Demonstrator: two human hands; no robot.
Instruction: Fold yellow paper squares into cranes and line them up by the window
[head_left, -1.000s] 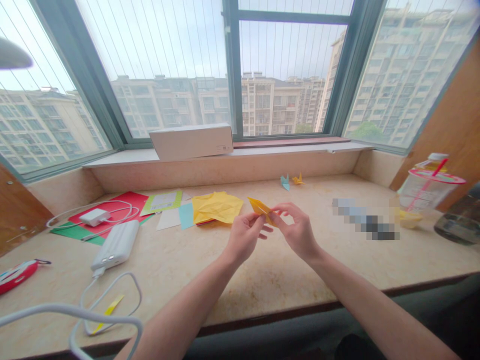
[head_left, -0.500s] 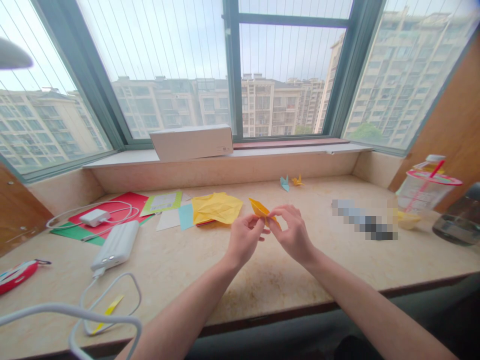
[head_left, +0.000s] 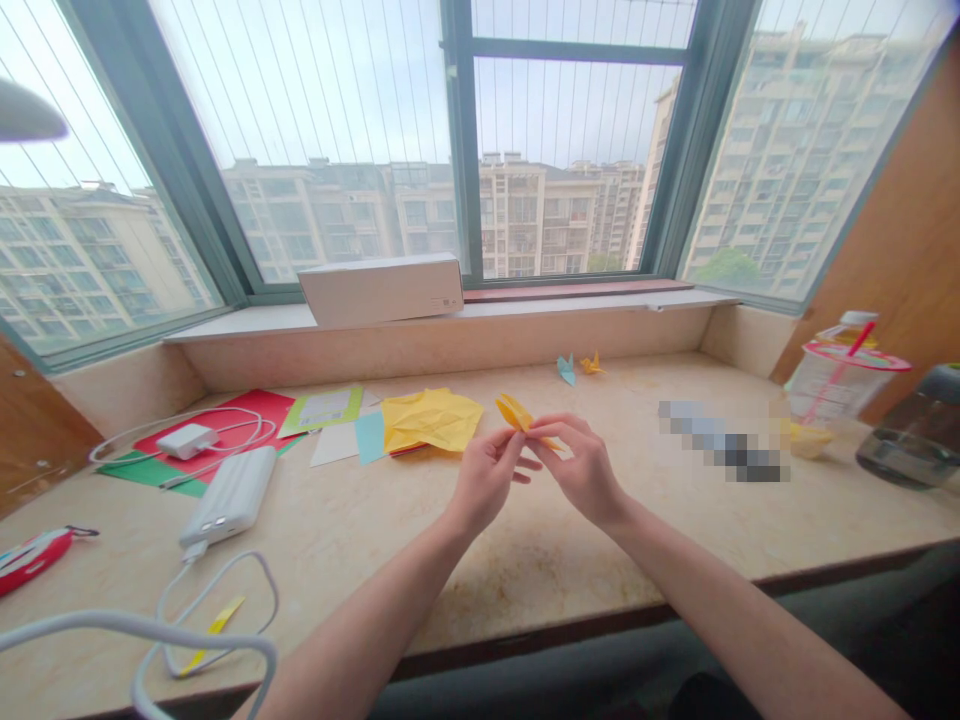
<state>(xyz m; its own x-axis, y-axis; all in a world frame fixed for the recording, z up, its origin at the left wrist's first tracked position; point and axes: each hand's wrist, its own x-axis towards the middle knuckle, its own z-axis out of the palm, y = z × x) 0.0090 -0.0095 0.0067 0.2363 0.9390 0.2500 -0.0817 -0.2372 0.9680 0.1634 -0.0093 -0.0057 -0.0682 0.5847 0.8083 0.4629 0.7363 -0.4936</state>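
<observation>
Both of my hands hold a small folded piece of orange paper above the stone counter. My left hand pinches its lower left part between thumb and fingers. My right hand pinches the right end, fingers curled over it. A pointed flap of the paper sticks up to the left of my fingertips. Just behind my hands lies a crumpled yellow sheet next to a light blue paper square.
Red, green and white sheets with a white charger lie at the left, beside a white power bank and cables. Two small paper cranes stand near the back wall. A white box sits on the sill; a plastic cup stands at the right.
My hands have drawn slightly closer together on the orange paper and its free flap has turned a little. The view has tilted down slightly.
</observation>
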